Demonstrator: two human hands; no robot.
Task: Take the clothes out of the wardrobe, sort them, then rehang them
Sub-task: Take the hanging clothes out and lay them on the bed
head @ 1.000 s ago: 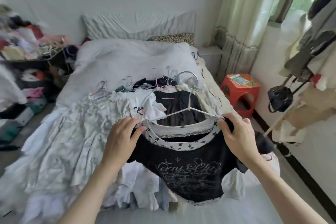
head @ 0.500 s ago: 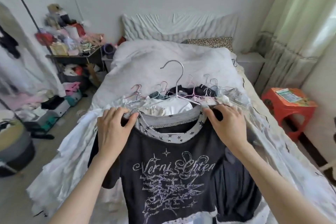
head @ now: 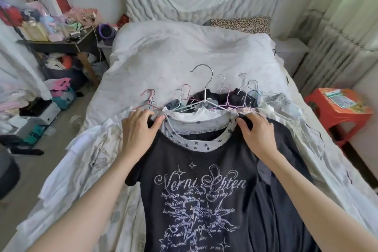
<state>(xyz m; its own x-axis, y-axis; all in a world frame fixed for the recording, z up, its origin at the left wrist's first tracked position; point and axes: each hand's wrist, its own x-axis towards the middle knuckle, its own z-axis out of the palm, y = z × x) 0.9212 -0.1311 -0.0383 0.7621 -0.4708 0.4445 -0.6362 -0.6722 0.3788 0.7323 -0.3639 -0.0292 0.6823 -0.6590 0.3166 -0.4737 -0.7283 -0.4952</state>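
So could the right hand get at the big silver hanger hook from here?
Probably yes: the hook stands clear above the pile, just beyond the right hand, nothing lying over it. But that hand is gripping the black tee.

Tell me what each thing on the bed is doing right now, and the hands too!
Black T-shirt: on its hanger, laid flat, print up.
White hanger: inside the T-shirt's neck, hook pointing up the bed.
Left hand: gripping the T-shirt's shoulder.
Right hand: gripping the other shoulder.
Pile of clothes: spread under the T-shirt, on hangers.
Duvet: rumpled.
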